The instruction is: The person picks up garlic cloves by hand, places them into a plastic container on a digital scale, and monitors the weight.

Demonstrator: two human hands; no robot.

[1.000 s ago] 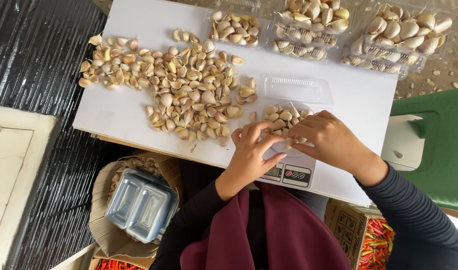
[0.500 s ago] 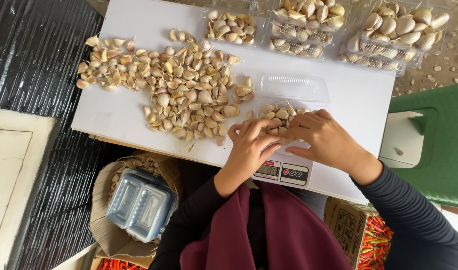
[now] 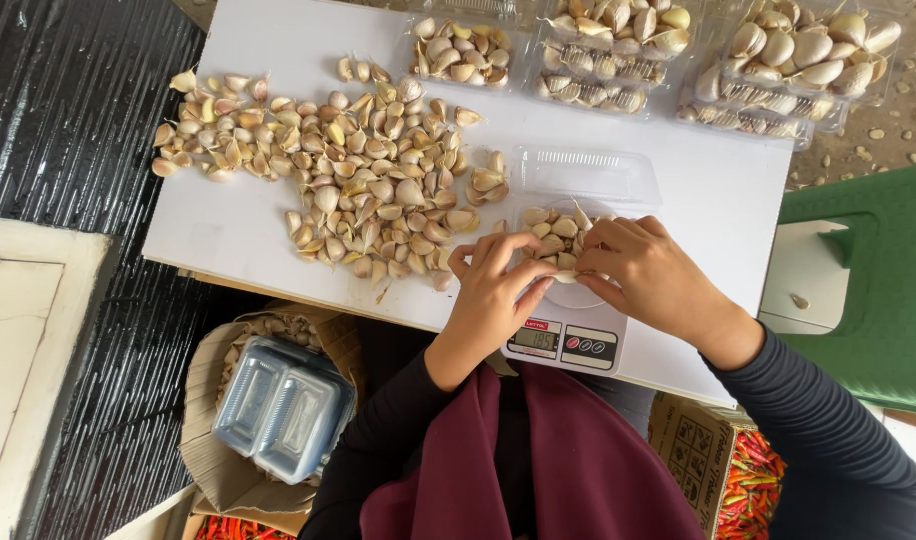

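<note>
Weighing step: left hand (image 3: 498, 285) and right hand (image 3: 650, 272) pinching garlic cloves (image 3: 556, 235) over the scale (image 3: 570, 335). Next: gentle adding or removing.

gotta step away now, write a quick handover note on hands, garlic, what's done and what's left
Left hand and right hand: both on the garlic cloves in the clear tray sitting on the kitchen scale; grip unclear.
Loose garlic cloves lie piled on the white table.
Done: three filled clear packs at the far edge.
Left: the loose pile, and this open tray.
</note>
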